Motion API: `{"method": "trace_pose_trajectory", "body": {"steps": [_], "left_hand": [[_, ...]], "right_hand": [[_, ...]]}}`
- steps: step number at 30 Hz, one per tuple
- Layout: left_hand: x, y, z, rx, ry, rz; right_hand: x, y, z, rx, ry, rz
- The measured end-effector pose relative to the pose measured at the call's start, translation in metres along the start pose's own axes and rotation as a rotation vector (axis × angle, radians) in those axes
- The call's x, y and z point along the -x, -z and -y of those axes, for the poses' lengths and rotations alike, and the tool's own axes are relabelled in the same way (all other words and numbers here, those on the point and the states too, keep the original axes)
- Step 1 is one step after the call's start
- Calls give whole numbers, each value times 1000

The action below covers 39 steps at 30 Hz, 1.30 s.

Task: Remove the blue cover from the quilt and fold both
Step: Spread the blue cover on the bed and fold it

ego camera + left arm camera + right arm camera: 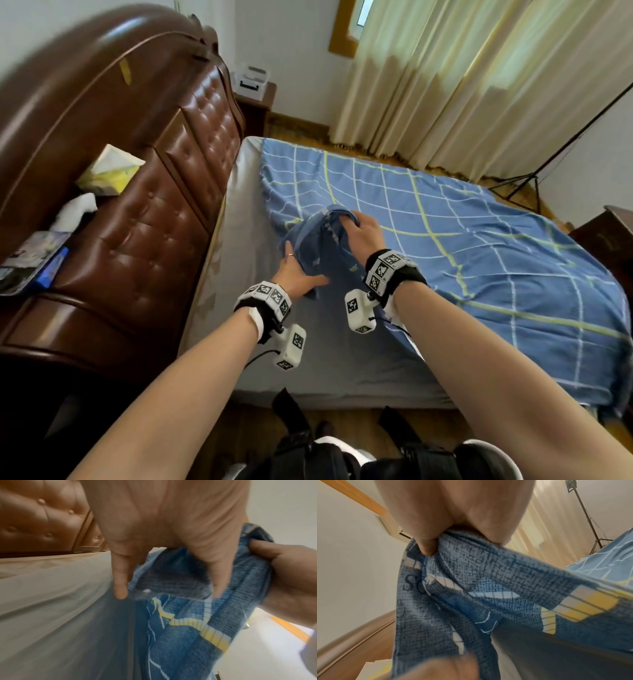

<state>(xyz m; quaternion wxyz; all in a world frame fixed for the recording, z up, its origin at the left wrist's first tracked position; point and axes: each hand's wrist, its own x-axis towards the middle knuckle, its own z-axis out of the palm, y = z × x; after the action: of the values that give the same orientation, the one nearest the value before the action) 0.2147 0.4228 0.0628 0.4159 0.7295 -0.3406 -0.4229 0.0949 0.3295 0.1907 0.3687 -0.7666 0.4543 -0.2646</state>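
The blue checked cover (445, 246) lies spread over the bed, on a grey sheet (246, 222). One corner of it is bunched up and lifted near the bed's left side. My left hand (296, 270) pinches the lower edge of that bunch between thumb and fingers. In the left wrist view the cover (180, 642) hangs under my left hand (163, 534). My right hand (361, 234) grips the top of the bunch, and its fingers curl round the cover (488, 588) in the right wrist view. No quilt shows apart from the cover.
A brown tufted headboard (164, 192) runs along the left, with a tissue pack (109, 169) and papers on its ledge. Cream curtains (479, 85) and a black tripod stand (534, 174) are beyond the bed. A dark nightstand (609, 236) stands at the right.
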Motion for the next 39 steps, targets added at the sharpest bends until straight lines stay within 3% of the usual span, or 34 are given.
{"method": "trace_pose_trajectory", "body": {"steps": [2,6,8,10,13,15,18,21,24,27,31,34,36,39], "left_hand": [[-1,-3,-10,-232,12,-30],[21,36,-34,-530,-66,-282],[38,79,-48,-640,-128,-435],[57,119,-57,-786,-265,-511],[91,168,-58,-1004,-379,-497],[118,198,-50,-1094,-248,-418],[155,234,-13,-1193,54,-183],[186,246,30,-1213,212,-82],[203,253,60,-1187,283,-104],[202,262,63,-989,159,-280],[180,254,44,-613,-150,-420],[161,244,33,-474,-282,-495],[149,238,32,-462,-302,-471],[128,226,32,-506,-300,-438]], "right_hand": [[0,2,-4,25,5,-2],[-5,11,-29,197,43,-33],[1,8,-38,469,29,141],[15,-16,-40,656,3,434],[32,-77,-21,586,14,673],[40,-114,0,589,60,778],[52,-156,21,622,142,884],[70,-187,38,564,220,940],[93,-210,55,421,184,1018],[110,-223,67,377,168,1115],[117,-228,87,266,190,1043],[104,-216,100,274,234,917],[89,-202,98,388,331,719],[62,-175,82,290,240,426]]}}
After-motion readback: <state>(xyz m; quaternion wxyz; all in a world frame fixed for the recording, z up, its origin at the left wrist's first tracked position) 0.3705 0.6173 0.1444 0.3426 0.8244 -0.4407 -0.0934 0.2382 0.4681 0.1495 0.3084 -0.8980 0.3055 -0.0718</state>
